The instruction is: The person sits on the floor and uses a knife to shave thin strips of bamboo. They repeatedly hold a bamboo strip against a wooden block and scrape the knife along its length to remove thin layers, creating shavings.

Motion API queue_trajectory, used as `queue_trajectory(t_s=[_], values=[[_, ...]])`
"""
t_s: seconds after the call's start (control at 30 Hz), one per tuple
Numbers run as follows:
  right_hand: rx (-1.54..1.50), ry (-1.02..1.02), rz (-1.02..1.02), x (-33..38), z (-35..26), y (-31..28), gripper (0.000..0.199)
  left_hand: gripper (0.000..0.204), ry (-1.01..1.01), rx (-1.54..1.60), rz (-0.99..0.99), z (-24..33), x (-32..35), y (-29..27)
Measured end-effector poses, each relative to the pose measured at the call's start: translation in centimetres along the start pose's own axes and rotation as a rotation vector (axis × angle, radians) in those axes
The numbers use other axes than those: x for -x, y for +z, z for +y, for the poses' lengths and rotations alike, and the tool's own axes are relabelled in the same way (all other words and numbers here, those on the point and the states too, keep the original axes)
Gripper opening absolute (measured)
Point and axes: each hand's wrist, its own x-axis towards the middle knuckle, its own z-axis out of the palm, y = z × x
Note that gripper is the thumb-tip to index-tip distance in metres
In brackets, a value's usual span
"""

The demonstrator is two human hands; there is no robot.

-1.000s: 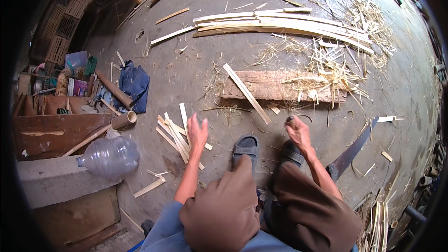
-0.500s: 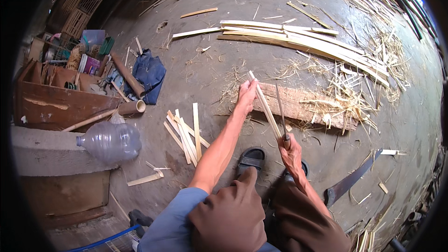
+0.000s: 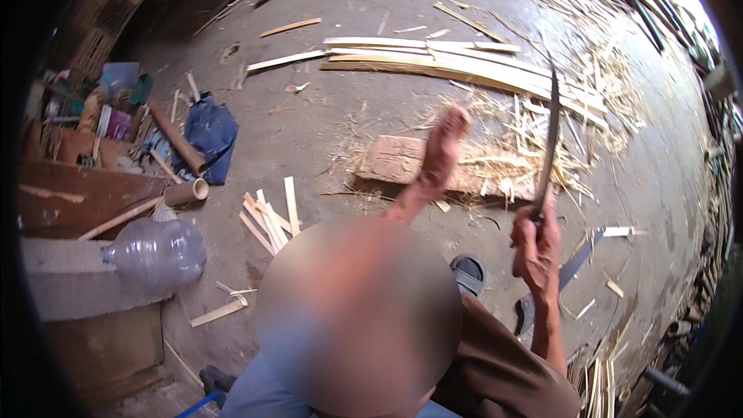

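My right hand (image 3: 538, 251) is closed round the handle of a long, narrow-bladed knife (image 3: 552, 124). The dark blade points up and away from me, past the right part of a rough wooden plank (image 3: 387, 159) on the floor. Over the middle of that plank is my left hand (image 3: 443, 147), apart from the knife. Its fingers are smeared, so whether it holds anything is unclear. Pale shavings (image 3: 503, 174) cover the plank's right half. A blurred round patch hides my left forearm and lap.
Long split bamboo strips (image 3: 433, 64) lie beyond the plank, short strips (image 3: 291, 205) to its left. A handsaw (image 3: 576, 263) rests at the right. Leftward are a clear plastic jug (image 3: 159, 254), a blue cloth (image 3: 209, 128), a bamboo tube (image 3: 188, 192) and a wooden box (image 3: 93, 197).
The pale strip that both hands were at no longer shows. My right hand has moved right with the knife, its blade now raised. My left hand has moved slightly right.
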Motion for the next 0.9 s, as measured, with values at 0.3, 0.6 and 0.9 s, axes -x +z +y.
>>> queue_trajectory(t_s=[0.3, 0.6, 0.9], values=[[-0.132, 0.205, -0.034, 1.0, -3.7, -0.4, 0.057, 0.044, 0.176, 0.006, -0.240, -5.1, 3.5, 1.2], [-0.297, 0.439, -0.177, -0.1, -4.9, -0.1, 0.047, 0.048, 0.005, -0.016, -0.360, -4.4, 5.1, 1.1], [-0.320, 0.366, -0.256, 0.6, -4.0, 0.5, 0.045, 0.050, 0.025, 0.111, -0.360, -4.4, 5.1, 1.8]])
